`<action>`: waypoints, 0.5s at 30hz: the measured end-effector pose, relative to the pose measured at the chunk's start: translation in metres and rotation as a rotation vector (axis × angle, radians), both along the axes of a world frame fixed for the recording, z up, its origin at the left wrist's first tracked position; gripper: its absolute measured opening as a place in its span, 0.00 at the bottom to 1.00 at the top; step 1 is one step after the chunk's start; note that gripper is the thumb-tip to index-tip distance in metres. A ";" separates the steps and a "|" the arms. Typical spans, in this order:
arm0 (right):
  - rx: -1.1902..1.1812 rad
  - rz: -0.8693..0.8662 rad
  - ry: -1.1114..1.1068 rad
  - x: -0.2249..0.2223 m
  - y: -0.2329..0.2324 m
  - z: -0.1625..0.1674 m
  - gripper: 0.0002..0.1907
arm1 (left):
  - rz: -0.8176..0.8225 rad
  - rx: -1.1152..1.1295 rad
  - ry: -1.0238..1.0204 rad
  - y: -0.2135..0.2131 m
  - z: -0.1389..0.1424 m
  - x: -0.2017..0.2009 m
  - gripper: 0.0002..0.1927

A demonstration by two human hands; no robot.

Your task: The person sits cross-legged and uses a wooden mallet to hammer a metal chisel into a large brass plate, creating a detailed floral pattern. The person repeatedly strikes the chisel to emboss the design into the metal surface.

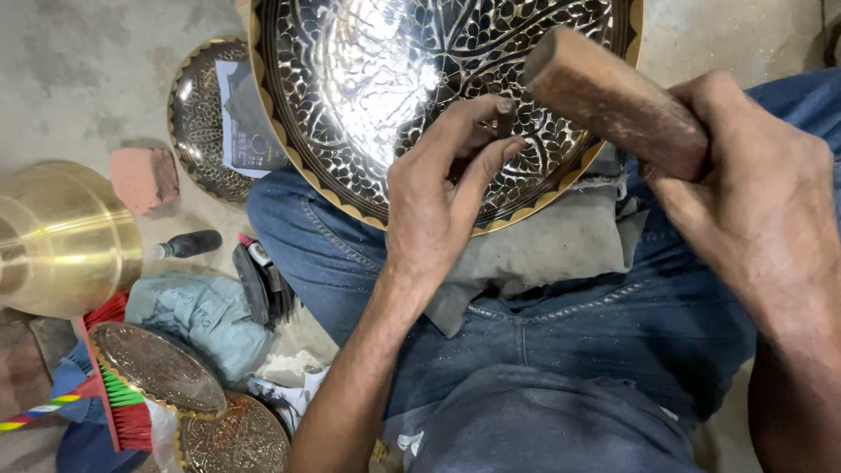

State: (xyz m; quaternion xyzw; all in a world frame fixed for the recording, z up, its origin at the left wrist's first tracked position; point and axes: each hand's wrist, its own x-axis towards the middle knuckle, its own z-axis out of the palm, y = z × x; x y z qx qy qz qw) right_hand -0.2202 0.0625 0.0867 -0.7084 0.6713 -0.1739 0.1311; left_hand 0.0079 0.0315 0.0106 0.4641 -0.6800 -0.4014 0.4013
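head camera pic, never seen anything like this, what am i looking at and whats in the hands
The single view comes from a camera worn on a person's head, looking down at their lap. A large engraved metal plate rests on a grey cloth over their jeans. The left hand pinches a small dark tool against the plate; the right hand grips a wooden mallet. On the floor to one side lie smaller engraved plates, a brass vessel and a red brush.
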 end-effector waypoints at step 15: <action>-0.174 0.160 0.213 -0.008 0.002 0.017 0.18 | -0.016 -0.163 -0.023 0.002 0.011 0.000 0.18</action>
